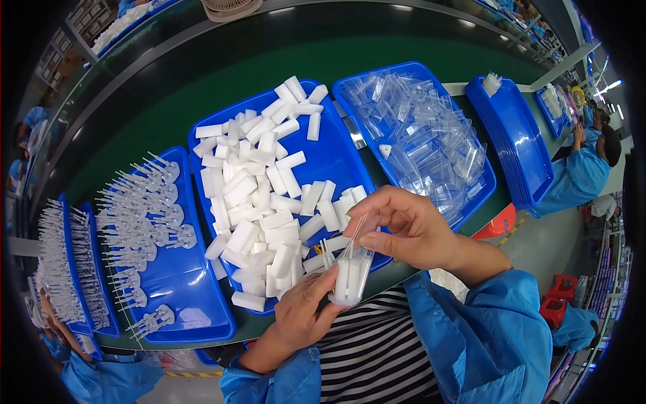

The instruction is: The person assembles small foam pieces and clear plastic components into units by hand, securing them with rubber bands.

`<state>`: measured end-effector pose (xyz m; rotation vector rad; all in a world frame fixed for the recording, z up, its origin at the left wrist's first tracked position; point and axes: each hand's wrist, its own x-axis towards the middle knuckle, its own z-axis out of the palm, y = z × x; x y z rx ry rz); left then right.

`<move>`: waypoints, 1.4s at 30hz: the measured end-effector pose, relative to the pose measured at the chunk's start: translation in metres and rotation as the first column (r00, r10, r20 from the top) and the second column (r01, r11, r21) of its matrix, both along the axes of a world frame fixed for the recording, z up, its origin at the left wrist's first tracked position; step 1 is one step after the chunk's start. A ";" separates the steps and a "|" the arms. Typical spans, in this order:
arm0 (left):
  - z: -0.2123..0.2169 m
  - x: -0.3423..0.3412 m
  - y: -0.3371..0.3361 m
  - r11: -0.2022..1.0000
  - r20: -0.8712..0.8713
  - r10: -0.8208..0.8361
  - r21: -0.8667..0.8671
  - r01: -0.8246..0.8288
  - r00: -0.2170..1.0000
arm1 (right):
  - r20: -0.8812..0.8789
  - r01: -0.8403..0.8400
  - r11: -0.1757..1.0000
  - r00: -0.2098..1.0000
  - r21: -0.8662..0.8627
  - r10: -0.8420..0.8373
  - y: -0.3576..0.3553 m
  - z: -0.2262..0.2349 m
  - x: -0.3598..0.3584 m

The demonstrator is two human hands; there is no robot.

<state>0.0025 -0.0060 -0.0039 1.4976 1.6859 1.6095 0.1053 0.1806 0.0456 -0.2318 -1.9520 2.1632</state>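
Low in front of me, my left hand (304,311) is closed on a white plastic part with thin upright prongs (346,291), gripping it near its base. My right hand (412,232) pinches the upper end of a clear plastic sleeve (364,259) between thumb and fingers. The sleeve's lower end reaches the white part, and prongs show through or beside it. Just beyond both hands is a blue tray (330,151) with a heap of white rectangular blocks (259,195).
Farther right, a blue tray (343,87) holds clear sleeves (431,135). Pronged white parts (145,215) fill a tray (202,296) at left. Stacked blue trays (515,141) stand at right. A co-worker in blue (582,175) sits beyond; another person's sleeve (111,377) shows lower left.
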 end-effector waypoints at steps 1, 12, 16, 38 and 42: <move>0.002 -0.001 0.001 1.000 -0.052 0.000 0.007 0.000 0.999 | 0.001 0.003 1.000 1.000 -0.005 -0.003 0.000 0.000 0.000; 0.002 -0.003 0.004 0.996 -0.133 -0.042 0.075 0.052 0.990 | 0.061 -0.042 0.996 0.997 0.074 0.037 0.003 0.008 -0.002; 0.001 -0.004 0.004 0.994 -0.129 -0.053 0.083 0.064 0.990 | 0.147 -0.083 0.996 0.986 0.007 0.081 0.007 0.012 -0.005; -0.004 -0.005 0.002 0.998 0.167 -0.041 0.054 0.032 0.985 | 0.132 -0.192 0.920 0.979 0.342 0.155 0.006 0.013 -0.003; -0.004 -0.006 0.002 0.998 0.207 -0.004 0.057 -0.007 0.978 | 0.161 -0.202 0.935 0.974 0.291 0.160 0.001 0.005 -0.004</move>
